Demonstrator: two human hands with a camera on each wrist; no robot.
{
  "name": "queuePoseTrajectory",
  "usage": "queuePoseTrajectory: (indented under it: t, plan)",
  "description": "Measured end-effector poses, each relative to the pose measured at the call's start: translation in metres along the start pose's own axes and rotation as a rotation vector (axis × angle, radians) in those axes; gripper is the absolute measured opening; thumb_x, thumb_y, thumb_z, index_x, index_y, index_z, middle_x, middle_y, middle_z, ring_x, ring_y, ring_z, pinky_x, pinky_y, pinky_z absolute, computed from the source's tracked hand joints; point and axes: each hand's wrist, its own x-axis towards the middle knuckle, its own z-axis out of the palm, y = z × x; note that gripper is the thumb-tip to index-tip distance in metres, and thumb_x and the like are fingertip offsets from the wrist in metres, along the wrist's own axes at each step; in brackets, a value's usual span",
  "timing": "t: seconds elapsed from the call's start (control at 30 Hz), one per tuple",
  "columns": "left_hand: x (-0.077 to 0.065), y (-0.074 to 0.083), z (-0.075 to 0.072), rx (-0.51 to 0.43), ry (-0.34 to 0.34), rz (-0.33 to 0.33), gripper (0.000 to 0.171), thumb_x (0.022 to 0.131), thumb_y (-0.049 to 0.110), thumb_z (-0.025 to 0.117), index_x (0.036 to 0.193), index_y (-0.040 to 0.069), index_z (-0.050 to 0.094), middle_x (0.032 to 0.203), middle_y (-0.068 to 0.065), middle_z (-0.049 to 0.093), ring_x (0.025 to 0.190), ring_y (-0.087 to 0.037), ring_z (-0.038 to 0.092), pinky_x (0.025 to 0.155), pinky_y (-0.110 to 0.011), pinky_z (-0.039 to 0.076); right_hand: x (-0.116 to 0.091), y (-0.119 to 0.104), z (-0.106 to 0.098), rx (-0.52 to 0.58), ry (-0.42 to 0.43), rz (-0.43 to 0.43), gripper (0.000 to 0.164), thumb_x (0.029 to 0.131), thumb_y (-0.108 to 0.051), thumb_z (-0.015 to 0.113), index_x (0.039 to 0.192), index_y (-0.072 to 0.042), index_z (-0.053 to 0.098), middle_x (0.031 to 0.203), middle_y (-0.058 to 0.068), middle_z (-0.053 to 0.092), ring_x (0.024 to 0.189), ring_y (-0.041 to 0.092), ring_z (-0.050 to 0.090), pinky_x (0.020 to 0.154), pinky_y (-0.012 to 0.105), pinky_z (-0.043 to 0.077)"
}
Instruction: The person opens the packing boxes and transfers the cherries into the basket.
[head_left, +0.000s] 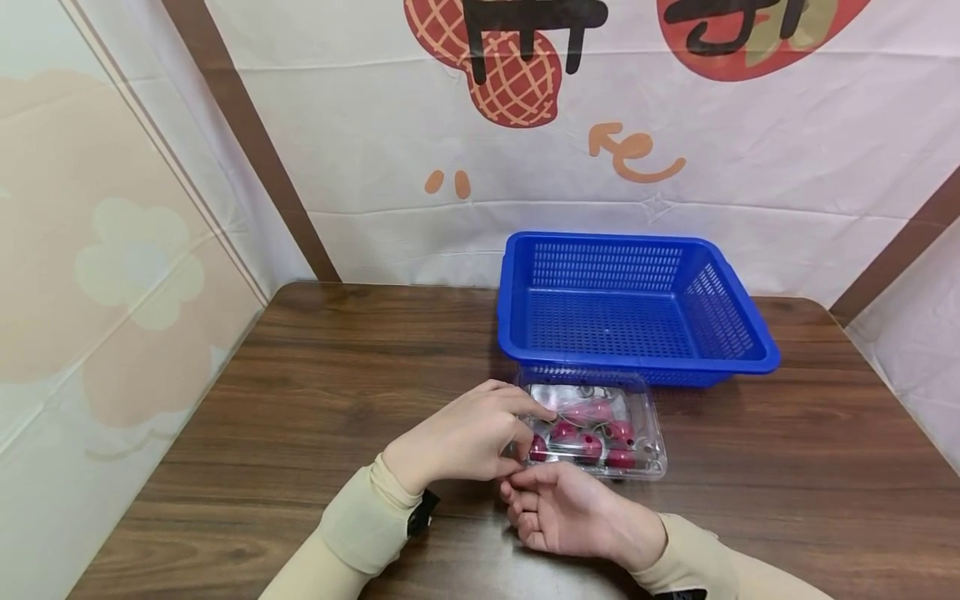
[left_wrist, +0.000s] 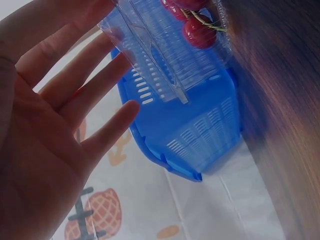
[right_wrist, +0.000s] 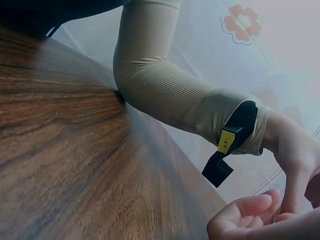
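Your left hand lay over the left end of the clear plastic box, one finger across its top and the thumb low by the near corner, likely so that the box would stay steady. The left wrist view showed the outer fingers straight and spread, their tips at the plastic; with the thumb's tip hidden there, you could not tell from it whether they truly grasped the edge.

Your right hand was turned palm up just in front of that same corner, fingers bent in and thumb close to the left hand's fingertips. Whether it pinched the rim or held nothing could not be told. Both hands met there probably because a corner gives fingers an edge to get at.

The box sat flat on the wooden table, right of your left wrist, its walls keeping the red cherries together; their stems showed through the plastic. Behind it stood the blue basket, so near that you could not tell whether they touched. Its place at the back seemed to leave the near side to your arms.
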Motion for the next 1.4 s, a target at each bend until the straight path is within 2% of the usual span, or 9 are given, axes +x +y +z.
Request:
queuePoseTrajectory:
  t: [0.23, 0.43, 0.7, 0.9, 1.17, 1.4]
  plan:
    - [0.0, 0.001, 0.0, -0.008, -0.009, -0.014, 0.014, 0.071, 0.024, 0.076, 0.063, 0.026, 0.066, 0.122, 0.009, 0.063, 0.116, -0.009, 0.055, 0.101, -0.033, 0.039, -0.003, 0.001, 0.0, -0.032, 0.086, -0.031, 0.015, 0.094, -0.021, 0.046, 0.094, -0.017, 0.061, 0.086, -0.012, 0.063, 0.071, 0.0, 0.055, 0.068, 0.015, 0.043]
    - [0.002, 0.001, -0.002, -0.012, -0.017, -0.001, 0.012, 0.071, 0.023, 0.077, 0.064, 0.025, 0.067, 0.12, 0.01, 0.064, 0.114, -0.01, 0.055, 0.103, -0.033, 0.037, -0.005, 0.003, 0.001, -0.045, 0.157, -0.077, 0.015, 0.095, -0.021, 0.049, 0.09, -0.017, 0.063, 0.082, -0.012, 0.062, 0.07, -0.001, 0.054, 0.068, 0.014, 0.045]
    - [0.003, 0.001, -0.001, -0.026, -0.022, 0.008, 0.013, 0.072, 0.02, 0.075, 0.062, 0.022, 0.067, 0.117, 0.009, 0.066, 0.113, -0.01, 0.057, 0.103, -0.031, 0.038, -0.007, 0.005, 0.002, -0.041, 0.217, -0.116, 0.014, 0.094, -0.022, 0.051, 0.101, -0.016, 0.062, 0.089, -0.012, 0.066, 0.073, -0.002, 0.056, 0.068, 0.014, 0.045]
    - [0.003, 0.003, -0.001, -0.027, -0.014, 0.014, 0.013, 0.073, 0.018, 0.073, 0.063, 0.02, 0.065, 0.116, 0.007, 0.067, 0.112, -0.012, 0.059, 0.104, -0.03, 0.039, -0.009, 0.008, 0.005, -0.05, 0.29, -0.165, 0.023, 0.094, -0.024, 0.053, 0.114, -0.013, 0.059, 0.099, -0.011, 0.069, 0.077, -0.001, 0.059, 0.067, 0.014, 0.045]
    - [0.004, 0.005, -0.002, -0.038, -0.03, 0.014, 0.014, 0.073, 0.014, 0.071, 0.062, 0.019, 0.064, 0.112, 0.007, 0.069, 0.109, -0.005, 0.061, 0.107, -0.031, 0.038, -0.012, 0.009, 0.007, -0.045, 0.291, -0.161, 0.019, 0.095, -0.027, 0.052, 0.107, -0.017, 0.062, 0.095, -0.013, 0.069, 0.071, -0.004, 0.056, 0.063, 0.011, 0.043]
    - [0.003, 0.006, -0.002, -0.023, -0.031, 0.01, 0.018, 0.071, 0.012, 0.07, 0.059, 0.02, 0.059, 0.1, 0.012, 0.072, 0.1, 0.002, 0.063, 0.105, -0.031, 0.04, -0.012, 0.009, 0.008, -0.028, 0.29, -0.165, 0.015, 0.096, -0.025, 0.051, 0.103, -0.017, 0.062, 0.093, -0.014, 0.068, 0.065, -0.007, 0.052, 0.059, 0.01, 0.041]
